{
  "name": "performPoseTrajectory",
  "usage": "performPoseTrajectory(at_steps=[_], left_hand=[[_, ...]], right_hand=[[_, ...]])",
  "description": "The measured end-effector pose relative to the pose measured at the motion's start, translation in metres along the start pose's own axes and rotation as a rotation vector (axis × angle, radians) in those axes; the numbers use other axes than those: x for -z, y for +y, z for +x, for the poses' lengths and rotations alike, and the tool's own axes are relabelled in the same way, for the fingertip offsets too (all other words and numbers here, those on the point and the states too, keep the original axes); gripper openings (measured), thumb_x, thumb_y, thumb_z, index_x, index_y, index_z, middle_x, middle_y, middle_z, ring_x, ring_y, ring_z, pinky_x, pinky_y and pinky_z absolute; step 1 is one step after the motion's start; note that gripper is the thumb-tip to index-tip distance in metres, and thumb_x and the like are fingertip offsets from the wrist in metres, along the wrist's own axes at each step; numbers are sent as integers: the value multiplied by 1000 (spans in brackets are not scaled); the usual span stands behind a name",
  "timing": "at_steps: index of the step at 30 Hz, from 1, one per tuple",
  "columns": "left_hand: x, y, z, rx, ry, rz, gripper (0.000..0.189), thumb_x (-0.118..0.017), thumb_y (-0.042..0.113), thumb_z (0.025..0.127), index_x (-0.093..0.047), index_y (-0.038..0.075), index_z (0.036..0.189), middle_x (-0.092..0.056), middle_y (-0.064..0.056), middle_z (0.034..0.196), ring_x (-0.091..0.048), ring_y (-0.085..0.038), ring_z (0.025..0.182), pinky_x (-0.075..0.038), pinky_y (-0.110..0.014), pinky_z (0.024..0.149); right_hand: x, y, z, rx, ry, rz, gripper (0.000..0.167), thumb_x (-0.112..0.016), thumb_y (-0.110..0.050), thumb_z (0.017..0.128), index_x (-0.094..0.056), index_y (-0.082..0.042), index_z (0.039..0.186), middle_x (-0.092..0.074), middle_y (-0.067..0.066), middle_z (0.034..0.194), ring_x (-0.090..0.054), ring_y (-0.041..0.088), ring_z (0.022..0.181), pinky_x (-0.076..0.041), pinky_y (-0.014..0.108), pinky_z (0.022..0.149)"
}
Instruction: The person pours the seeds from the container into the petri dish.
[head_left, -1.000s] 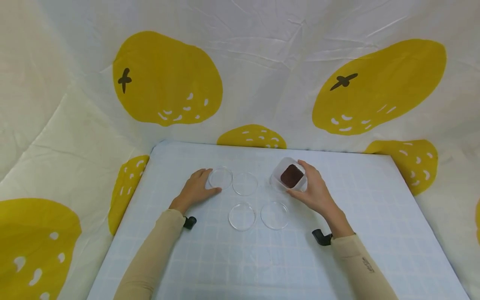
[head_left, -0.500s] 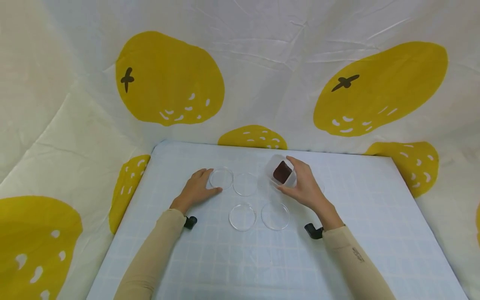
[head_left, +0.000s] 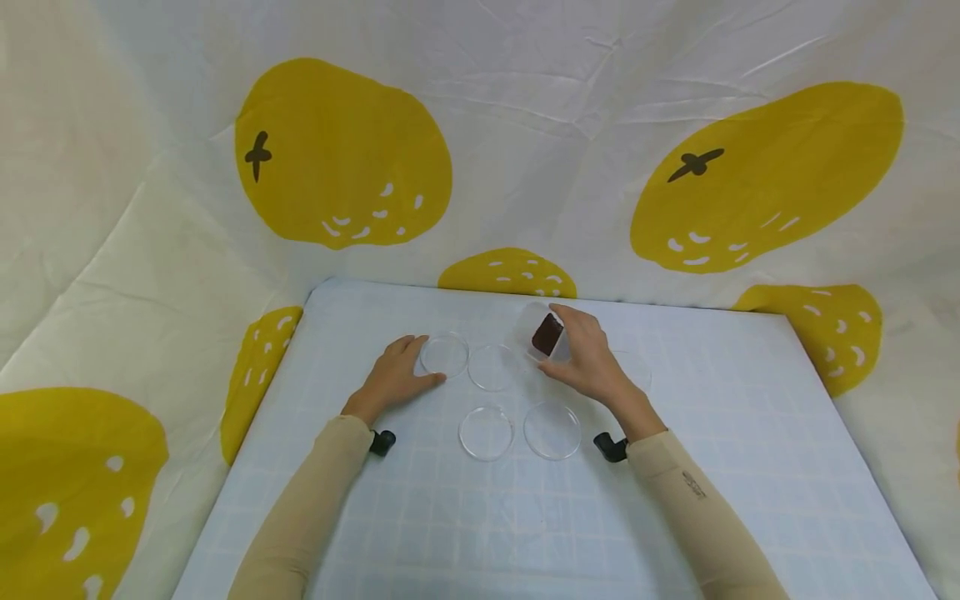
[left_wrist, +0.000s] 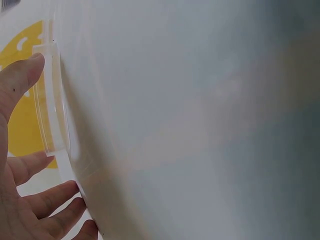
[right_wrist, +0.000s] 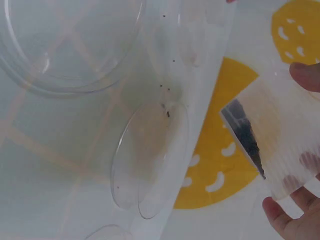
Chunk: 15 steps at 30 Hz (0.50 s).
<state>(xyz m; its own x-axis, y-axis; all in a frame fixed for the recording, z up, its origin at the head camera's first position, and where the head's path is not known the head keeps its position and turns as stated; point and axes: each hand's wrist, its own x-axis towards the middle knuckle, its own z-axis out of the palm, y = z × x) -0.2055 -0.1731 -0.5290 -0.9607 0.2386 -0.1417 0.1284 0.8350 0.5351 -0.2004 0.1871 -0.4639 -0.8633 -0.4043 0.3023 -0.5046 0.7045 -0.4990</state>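
My left hand pinches a clear round petri dish by its sides, between thumb and forefinger. In the left wrist view the dish's wall shows edge-on, standing on the table. My right hand grips a translucent square plastic tub above the table, behind the dishes. Dark brown, crumbly-looking material lies inside the tub, which leans to the left. From the right wrist the material appears as a dark wedge against the tub's wall. The far side of the tub is partly hidden by its contents.
More petri dishes stand nearby: one beside the held dish and two in front, left and right. A faint clear round piece lies right of my right hand. Small dark specks dot the table. Fruit-print cloth hangs behind.
My right hand has carried the tub leftward and slightly back, tipping it further to the left. The left hand and the dishes have kept their places.
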Motion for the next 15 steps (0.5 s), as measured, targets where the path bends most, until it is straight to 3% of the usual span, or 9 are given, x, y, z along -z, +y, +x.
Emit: performPoseTrajectory(at_steps=[15], left_hand=[[-2,-2,0,-22,15,20,91,-69,60,87,-35,10,155,-33,-20,155,-31,-40,141,-30,-58,112]], right_hand=[[-13,-10,28,62,-68,-80,93,-88,-26,76,-37,-8,152,-45,16,147,-33,42,135,-34,65,100]])
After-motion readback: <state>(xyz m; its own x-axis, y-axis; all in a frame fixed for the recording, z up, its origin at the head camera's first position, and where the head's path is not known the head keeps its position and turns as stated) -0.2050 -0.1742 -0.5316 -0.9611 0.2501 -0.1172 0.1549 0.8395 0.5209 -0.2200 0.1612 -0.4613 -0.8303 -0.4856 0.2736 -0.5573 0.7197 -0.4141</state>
